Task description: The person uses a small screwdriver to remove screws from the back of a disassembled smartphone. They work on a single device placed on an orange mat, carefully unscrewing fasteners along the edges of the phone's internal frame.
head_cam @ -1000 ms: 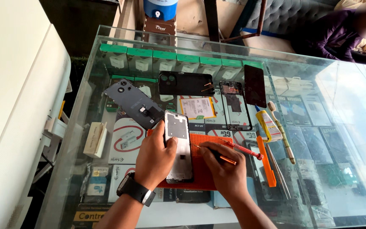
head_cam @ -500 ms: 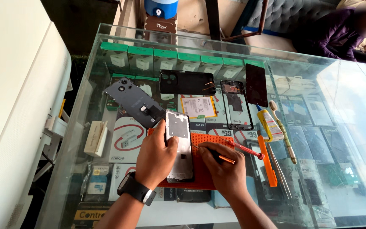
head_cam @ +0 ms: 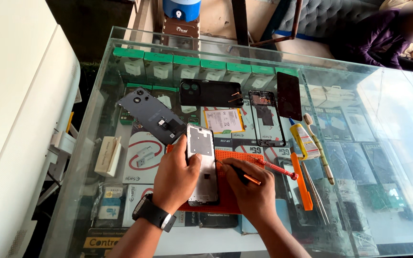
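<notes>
Glass tabletop (head_cam: 383, 95): your left hand (head_cam: 175, 179) clasps phone frame (head_cam: 201, 165) over orange mat (head_cam: 237, 160); right hand (head_cam: 249, 191), beside frame, pinches screwdriver (head_cam: 242, 174).

Your left hand (head_cam: 178, 174) pins the phone frame (head_cam: 201, 165) on the work mat (head_cam: 237, 160); your right hand (head_cam: 249, 188) lies right of it, back covers (head_cam: 210, 92) behind.

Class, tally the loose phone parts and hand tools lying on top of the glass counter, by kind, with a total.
Phone parts (back covers, frames, screen panel): 5, including the silver frame under the left hand
Screwdrivers: 2, one in the right hand
Orange pry tool: 1
Glue tube: 1
Total: 9
</notes>
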